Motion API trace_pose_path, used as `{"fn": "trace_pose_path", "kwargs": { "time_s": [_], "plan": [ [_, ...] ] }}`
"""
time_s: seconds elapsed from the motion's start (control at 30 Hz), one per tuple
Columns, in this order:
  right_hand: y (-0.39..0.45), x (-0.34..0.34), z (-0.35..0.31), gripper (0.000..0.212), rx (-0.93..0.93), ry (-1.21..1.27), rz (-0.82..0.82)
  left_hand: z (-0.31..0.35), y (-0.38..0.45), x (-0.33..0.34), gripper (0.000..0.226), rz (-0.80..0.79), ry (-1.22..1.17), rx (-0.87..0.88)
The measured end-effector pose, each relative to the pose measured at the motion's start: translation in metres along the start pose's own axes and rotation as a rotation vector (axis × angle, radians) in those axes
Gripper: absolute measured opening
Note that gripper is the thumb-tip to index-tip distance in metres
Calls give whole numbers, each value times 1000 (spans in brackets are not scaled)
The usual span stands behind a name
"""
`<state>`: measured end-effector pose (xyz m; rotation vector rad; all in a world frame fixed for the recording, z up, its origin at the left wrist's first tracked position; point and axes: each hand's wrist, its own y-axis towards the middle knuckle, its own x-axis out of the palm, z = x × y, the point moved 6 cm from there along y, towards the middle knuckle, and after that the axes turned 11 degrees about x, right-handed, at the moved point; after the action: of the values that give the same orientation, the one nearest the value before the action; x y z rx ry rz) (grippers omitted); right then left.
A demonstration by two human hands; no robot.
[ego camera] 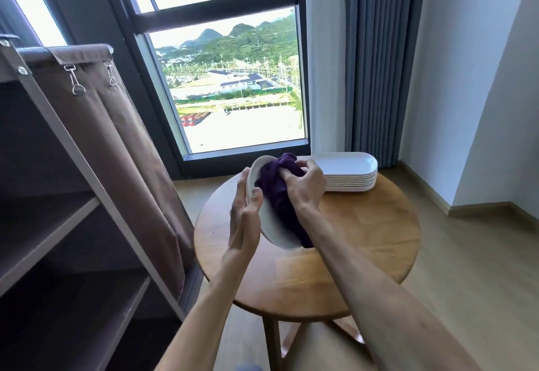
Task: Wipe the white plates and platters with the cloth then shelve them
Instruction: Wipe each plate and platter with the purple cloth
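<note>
Left hand cupped round the edge of a white plate, thumb on the near face, fingers behind the rim, gripping it and tilting it up above the table. Right hand bunched on a purple cloth, fingers curled into the fabric, pressing it against the inner face of the plate. Cloth crumpled at the top near the far rim, trailing down across the dish and hanging a little past its lower edge. Both forearms bare, reaching in from the lower edge of the view.

Below the plate, a round wooden table. At the far side of the tabletop, just beyond the right hand, a stack of white platters, oblong with rounded corners, neatly piled, resting flat on the wood and apart from the held plate.

To the left, a brown fabric-covered shelf unit with its front curtain drawn aside and clipped up, shelves open toward the viewer. Behind the table, a tall dark-framed window looking out on hills and buildings. To the right of it, a grey-blue drape hanging beside a white wall. Light wooden floor underneath.
</note>
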<state>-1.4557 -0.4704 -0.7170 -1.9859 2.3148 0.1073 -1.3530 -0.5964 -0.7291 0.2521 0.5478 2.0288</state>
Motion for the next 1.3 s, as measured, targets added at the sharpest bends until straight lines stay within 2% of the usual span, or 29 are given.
{"fn": "trace_pose_path", "kwargs": {
  "time_s": [0.1, 0.17, 0.23, 0.33, 0.43, 0.57, 0.6, 0.67, 0.73, 0.8, 0.87, 0.93, 1.0, 1.07, 1.17, 1.23, 1.3],
  "plan": [
    [-11, 16, -18, 22, -40, 217, -207, 12, 5, 4, 57, 25, -6, 32],
    [-20, 27, -36, 19, -121, 242, -390, 19, 13, 2, 52, 71, -69, 41],
    [-27, 30, -54, 21, -202, 177, -554, 25, 22, -4, 59, 113, -107, 48],
    [-39, 28, -69, 16, -312, -65, -733, 26, 40, -21, 65, 215, -161, 27],
    [-52, 26, -66, 24, -274, -192, -857, 18, 52, -34, 63, 296, -282, -15],
    [-39, 29, -60, 12, -185, -488, -789, -5, 38, -31, 58, 362, -380, -196],
    [-32, 28, -55, 5, -169, -597, -722, -8, 34, -34, 55, 398, -376, -195],
    [-15, 18, -38, 19, -132, -779, -496, 0, 30, -39, 49, 416, -289, -88],
    [-4, 5, -23, 20, -109, -746, -328, 13, 26, -37, 51, 353, -186, 13],
    [0, 1, -21, 15, -162, -642, -225, 19, 19, -27, 59, 266, -137, 29],
    [2, 2, -31, 16, -233, -549, -139, 22, 13, -16, 62, 188, -117, 33],
    [3, 2, -47, 20, -263, -395, -114, 24, 10, -5, 55, 124, -54, 50],
    [-4, 5, -66, 24, -334, -225, -155, 26, 8, 3, 47, 107, 2, 27],
    [-12, 10, -79, 24, -411, -108, -259, 27, 9, 12, 45, 105, -78, 9],
    [-25, 17, -86, 16, -353, -3, -585, 39, 19, 12, 75, 185, -189, -17],
    [-31, 21, -89, 13, -289, -86, -779, 43, 31, 3, 90, 255, -276, -32],
    [-37, 23, -93, 13, -271, -217, -897, 46, 42, -11, 81, 315, -337, -40]
  ]
}}
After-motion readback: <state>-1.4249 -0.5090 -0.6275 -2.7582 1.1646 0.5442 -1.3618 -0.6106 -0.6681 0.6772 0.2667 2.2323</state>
